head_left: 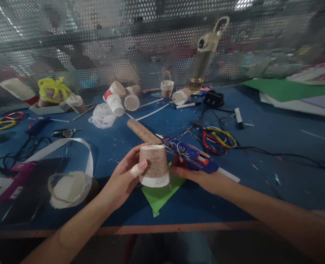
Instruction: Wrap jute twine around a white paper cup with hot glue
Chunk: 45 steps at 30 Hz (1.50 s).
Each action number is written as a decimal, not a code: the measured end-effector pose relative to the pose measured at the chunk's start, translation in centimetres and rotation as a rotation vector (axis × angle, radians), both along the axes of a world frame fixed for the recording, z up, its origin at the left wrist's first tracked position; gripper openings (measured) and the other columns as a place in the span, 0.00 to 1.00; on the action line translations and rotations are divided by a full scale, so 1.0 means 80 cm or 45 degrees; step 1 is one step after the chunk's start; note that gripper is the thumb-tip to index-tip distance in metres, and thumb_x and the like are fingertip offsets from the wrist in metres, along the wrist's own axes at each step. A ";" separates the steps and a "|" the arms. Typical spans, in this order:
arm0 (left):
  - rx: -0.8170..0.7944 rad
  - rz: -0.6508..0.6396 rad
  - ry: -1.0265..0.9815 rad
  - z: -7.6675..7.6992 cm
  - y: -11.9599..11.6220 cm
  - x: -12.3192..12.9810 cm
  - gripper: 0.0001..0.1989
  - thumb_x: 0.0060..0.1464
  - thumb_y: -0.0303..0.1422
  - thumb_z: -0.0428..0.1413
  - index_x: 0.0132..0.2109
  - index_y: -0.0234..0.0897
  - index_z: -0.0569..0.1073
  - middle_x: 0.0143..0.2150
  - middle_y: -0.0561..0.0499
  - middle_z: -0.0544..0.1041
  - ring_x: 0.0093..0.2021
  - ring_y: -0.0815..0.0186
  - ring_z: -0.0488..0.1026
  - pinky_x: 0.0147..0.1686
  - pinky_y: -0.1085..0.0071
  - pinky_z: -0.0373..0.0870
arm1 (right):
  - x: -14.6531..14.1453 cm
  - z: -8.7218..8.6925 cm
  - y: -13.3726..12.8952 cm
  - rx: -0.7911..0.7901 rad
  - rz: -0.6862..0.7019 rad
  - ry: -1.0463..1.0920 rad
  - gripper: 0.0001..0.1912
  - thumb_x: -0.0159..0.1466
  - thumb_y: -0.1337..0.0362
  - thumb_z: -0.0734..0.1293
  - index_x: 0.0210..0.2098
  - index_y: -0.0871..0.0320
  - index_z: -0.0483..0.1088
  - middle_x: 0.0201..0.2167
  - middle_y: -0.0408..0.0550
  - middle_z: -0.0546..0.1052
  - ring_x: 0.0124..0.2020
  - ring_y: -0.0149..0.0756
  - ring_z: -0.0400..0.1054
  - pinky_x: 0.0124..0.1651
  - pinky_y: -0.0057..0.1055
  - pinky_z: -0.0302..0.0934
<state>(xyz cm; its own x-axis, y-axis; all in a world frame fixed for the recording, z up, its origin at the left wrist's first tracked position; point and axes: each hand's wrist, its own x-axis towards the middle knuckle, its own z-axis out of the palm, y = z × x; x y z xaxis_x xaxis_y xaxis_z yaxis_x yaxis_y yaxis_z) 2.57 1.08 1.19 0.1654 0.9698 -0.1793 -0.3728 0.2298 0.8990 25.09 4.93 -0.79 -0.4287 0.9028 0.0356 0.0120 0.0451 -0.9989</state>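
Note:
A paper cup [154, 165] wrapped in brown twine, with a bare white band at its lower end, is held by my left hand [129, 170], which has a bandage on its thumb. My right hand [188, 169] grips a blue glue gun [191, 156], whose metal tip points left, just above the cup's upper edge. Behind the cup lies a roll of twine [141, 131]. Under the cup and my right hand is a sheet of green felt [161, 198].
Scissors [220, 141] and black cables lie right of centre. Several cups [115, 104], a small basket [167, 88] and a bottle [203, 58] stand along the mesh panel. A white cup basket [69, 189], a dark phone [27, 203] and a purple glue gun [10, 181] are at left.

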 end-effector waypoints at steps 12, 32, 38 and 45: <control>0.029 0.008 -0.008 -0.001 -0.002 0.001 0.21 0.54 0.38 0.64 0.55 0.45 0.75 0.55 0.47 0.77 0.53 0.59 0.74 0.49 0.69 0.69 | 0.000 -0.001 -0.001 -0.006 -0.027 -0.042 0.12 0.56 0.64 0.76 0.35 0.54 0.70 0.31 0.40 0.79 0.33 0.33 0.74 0.36 0.31 0.71; 0.197 -0.089 0.068 -0.009 -0.003 -0.002 0.22 0.55 0.40 0.63 0.57 0.51 0.74 0.59 0.51 0.74 0.59 0.58 0.68 0.51 0.71 0.67 | -0.001 -0.008 -0.008 -0.135 -0.128 0.038 0.16 0.51 0.67 0.76 0.36 0.52 0.69 0.32 0.42 0.79 0.37 0.39 0.77 0.43 0.39 0.74; 0.218 -0.104 0.074 -0.011 -0.001 -0.003 0.23 0.54 0.40 0.64 0.57 0.52 0.74 0.58 0.51 0.74 0.59 0.59 0.68 0.51 0.71 0.67 | 0.000 -0.004 -0.007 -0.102 -0.070 0.026 0.14 0.53 0.66 0.76 0.36 0.53 0.69 0.32 0.42 0.78 0.36 0.37 0.76 0.43 0.37 0.72; 0.160 -0.099 0.049 -0.008 -0.001 -0.002 0.23 0.54 0.41 0.63 0.57 0.49 0.74 0.59 0.49 0.73 0.60 0.55 0.67 0.54 0.66 0.67 | -0.002 -0.003 -0.005 -0.125 -0.076 0.081 0.17 0.51 0.70 0.76 0.37 0.53 0.70 0.30 0.40 0.78 0.34 0.35 0.75 0.41 0.35 0.71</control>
<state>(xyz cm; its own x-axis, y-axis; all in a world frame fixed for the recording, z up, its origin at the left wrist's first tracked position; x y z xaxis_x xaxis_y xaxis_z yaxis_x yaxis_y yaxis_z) 2.44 1.00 0.52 0.2362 0.9695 -0.0652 -0.3229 0.1416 0.9358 24.93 4.55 -1.01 -0.3737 0.9271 -0.0289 -0.0518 -0.0520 -0.9973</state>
